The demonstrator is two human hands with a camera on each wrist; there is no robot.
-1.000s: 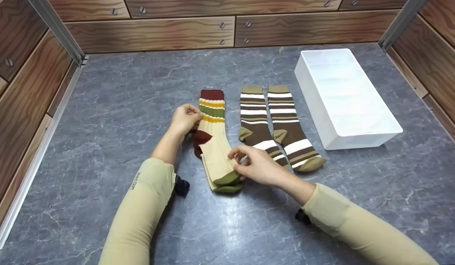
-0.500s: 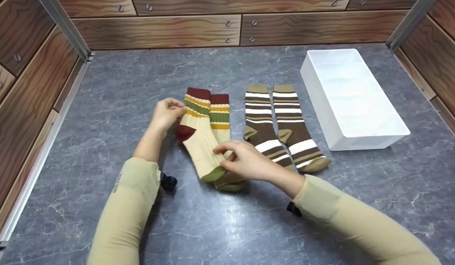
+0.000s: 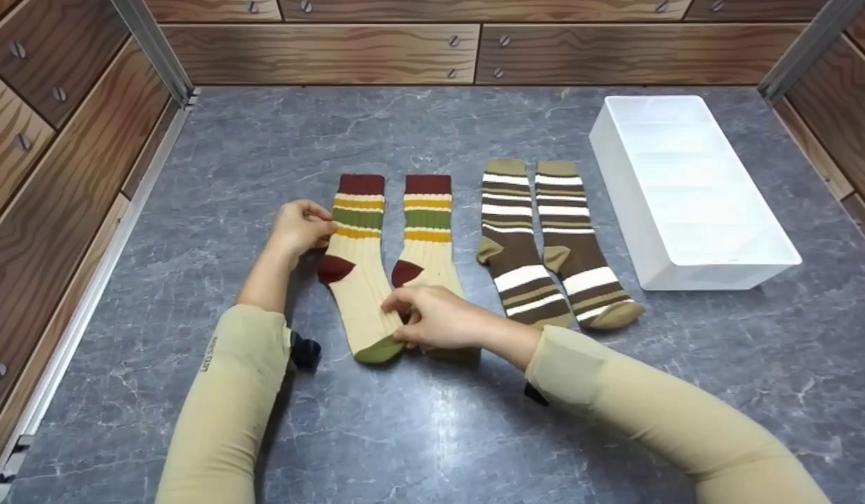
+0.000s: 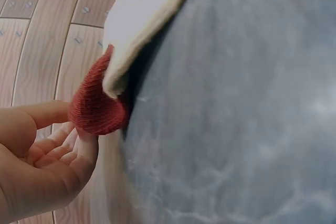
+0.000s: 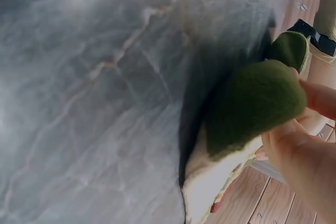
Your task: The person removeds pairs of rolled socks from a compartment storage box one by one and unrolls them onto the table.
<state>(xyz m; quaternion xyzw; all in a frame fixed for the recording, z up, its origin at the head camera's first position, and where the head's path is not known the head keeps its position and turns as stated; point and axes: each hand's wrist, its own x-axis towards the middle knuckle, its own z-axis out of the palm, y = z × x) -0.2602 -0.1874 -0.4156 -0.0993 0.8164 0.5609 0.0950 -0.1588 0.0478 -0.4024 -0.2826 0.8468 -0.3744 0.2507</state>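
A cream sock [image 3: 358, 290] with a maroon cuff, yellow and green stripes, maroon heel and green toe lies flat before me. My left hand [image 3: 298, 227] pinches its left edge at the striped leg, above the heel. With thumb and forefinger my right hand [image 3: 443, 318] pinches the foot's right edge beside the toe. The left wrist view shows the maroon heel [image 4: 100, 100] by my fingers; in the right wrist view the green toe [image 5: 252, 106] sits at my fingertips. A matching cream sock [image 3: 427, 255] lies just right of it, its foot partly hidden under my right hand.
Two brown socks with white and tan stripes, a left one [image 3: 508, 210] and a right one [image 3: 569, 224], lie side by side farther right. Beyond them stands a white divided box [image 3: 632, 231]. Wood-patterned panels [image 3: 320, 52] border the grey marbled table [image 3: 432, 434].
Both hands have carried the upper cream sock leftward off its mate and laid it down beside it. The two cream socks, stacked before, now lie apart. The view has shifted slightly.
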